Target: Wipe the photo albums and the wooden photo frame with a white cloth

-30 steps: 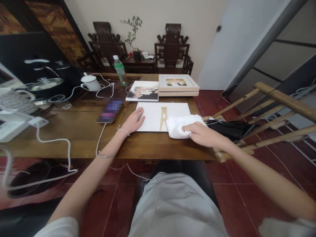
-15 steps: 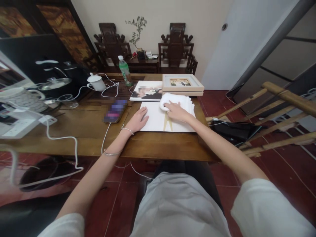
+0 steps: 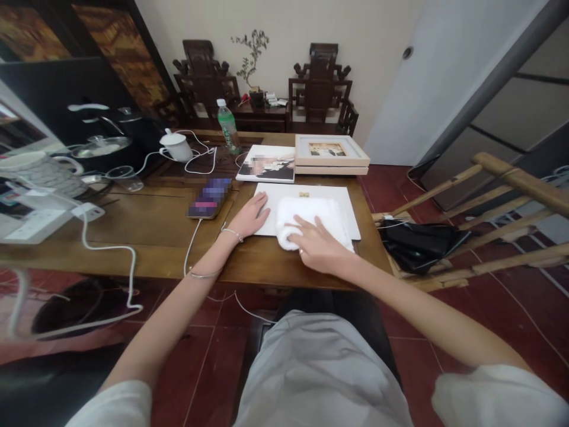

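A white flat panel (image 3: 269,220), with a small gold-coloured metal piece (image 3: 304,194) near its far edge, lies on the wooden table. My left hand (image 3: 251,216) rests flat on the panel's left edge, fingers stretched out. My right hand (image 3: 317,244) holds a folded white towel (image 3: 313,210), pressing it down on the near right part of the panel. The thumb is tucked at the towel's folded left end and the fingers are spread over its top. The towel covers much of the panel, so its middle is hidden.
Behind the panel lie a photo print (image 3: 269,164) and stacked picture frames (image 3: 331,155). A green-labelled bottle (image 3: 228,127), a lidded white cup (image 3: 176,146) and a phone (image 3: 210,198) on a cable stand leftward. A wooden chair (image 3: 471,222) with a black bag is at the right.
My right hand has drawn the towel toward me, from the panel's far right to its near edge. The gold piece now shows; the yellowish V shape is covered. My left hand stays put.
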A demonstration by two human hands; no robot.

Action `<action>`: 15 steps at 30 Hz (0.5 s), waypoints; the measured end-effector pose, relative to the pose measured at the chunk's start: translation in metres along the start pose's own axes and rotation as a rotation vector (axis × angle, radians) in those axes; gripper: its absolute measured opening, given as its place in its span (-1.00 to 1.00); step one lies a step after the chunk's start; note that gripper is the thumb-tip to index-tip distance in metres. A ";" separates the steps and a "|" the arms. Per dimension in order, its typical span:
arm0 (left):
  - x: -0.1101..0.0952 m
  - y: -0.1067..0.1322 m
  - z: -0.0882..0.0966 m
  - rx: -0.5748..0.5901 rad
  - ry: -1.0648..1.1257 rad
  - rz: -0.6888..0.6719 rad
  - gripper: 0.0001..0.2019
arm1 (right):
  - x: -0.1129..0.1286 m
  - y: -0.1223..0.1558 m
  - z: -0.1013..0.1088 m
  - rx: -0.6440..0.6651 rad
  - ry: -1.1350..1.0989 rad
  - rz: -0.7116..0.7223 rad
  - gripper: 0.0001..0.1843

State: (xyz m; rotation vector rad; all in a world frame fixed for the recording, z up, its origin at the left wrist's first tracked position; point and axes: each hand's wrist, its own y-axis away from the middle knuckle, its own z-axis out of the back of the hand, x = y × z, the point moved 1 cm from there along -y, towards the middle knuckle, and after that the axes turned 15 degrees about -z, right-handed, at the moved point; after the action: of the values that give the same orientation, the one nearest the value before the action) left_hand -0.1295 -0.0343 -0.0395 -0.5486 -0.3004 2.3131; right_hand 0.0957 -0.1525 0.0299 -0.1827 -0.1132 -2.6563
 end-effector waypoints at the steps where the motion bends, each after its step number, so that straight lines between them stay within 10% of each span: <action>1: 0.000 0.000 0.000 0.003 0.000 0.002 -0.43 | -0.007 -0.012 0.003 -0.019 -0.003 -0.026 -0.40; 9: 0.003 0.001 0.001 0.005 0.023 0.005 -0.44 | -0.068 -0.113 0.036 -0.141 -0.137 -0.152 -0.56; 15: 0.001 0.001 0.003 0.016 0.022 0.013 -0.43 | -0.082 -0.136 0.048 -0.131 -0.153 -0.122 -0.62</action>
State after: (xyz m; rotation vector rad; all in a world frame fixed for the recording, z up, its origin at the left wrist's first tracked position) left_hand -0.1323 -0.0346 -0.0373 -0.5687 -0.2689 2.3184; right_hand 0.1099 0.0098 0.0585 -0.4347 0.0002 -2.7702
